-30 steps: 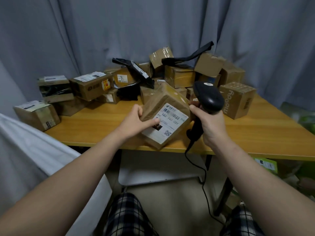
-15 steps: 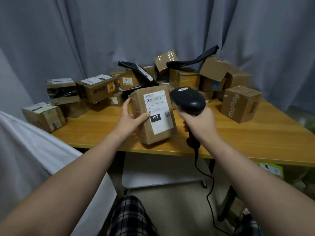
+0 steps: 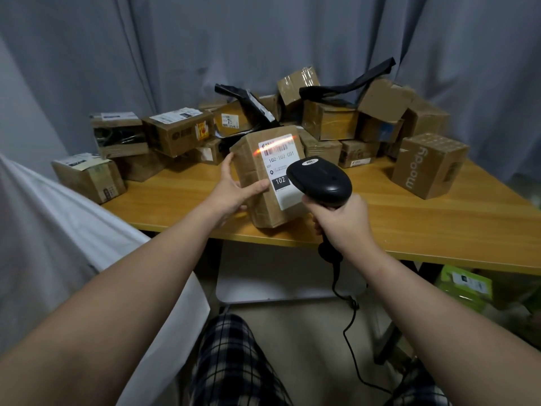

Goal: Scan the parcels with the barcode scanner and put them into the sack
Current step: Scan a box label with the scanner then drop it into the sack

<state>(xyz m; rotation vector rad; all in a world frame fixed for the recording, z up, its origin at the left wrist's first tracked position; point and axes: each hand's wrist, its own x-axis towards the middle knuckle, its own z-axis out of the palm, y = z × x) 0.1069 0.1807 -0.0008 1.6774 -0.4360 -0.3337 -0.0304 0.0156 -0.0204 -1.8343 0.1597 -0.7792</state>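
A brown cardboard parcel (image 3: 257, 171) with a white label stands upright at the front edge of the wooden table (image 3: 409, 224). My left hand (image 3: 234, 191) grips its left side, thumb across the front. My right hand (image 3: 339, 221) grips the handle of a black barcode scanner (image 3: 320, 180), whose head is just in front of the label's lower right. An orange-red scan line crosses the barcode at the label's top. The white sack (image 3: 58, 244) lies at my left, below the table edge.
Several more cardboard parcels (image 3: 330, 121) and black mailer bags are piled across the back of the table; a "moody" box (image 3: 427, 168) stands at the right. The scanner's black cable (image 3: 348, 326) hangs to the floor. Green packages (image 3: 465, 285) sit under the table's right side.
The parcel was turned upright with its label toward me. The scanner moved in front of the label, and a scan line now shows across the barcode.
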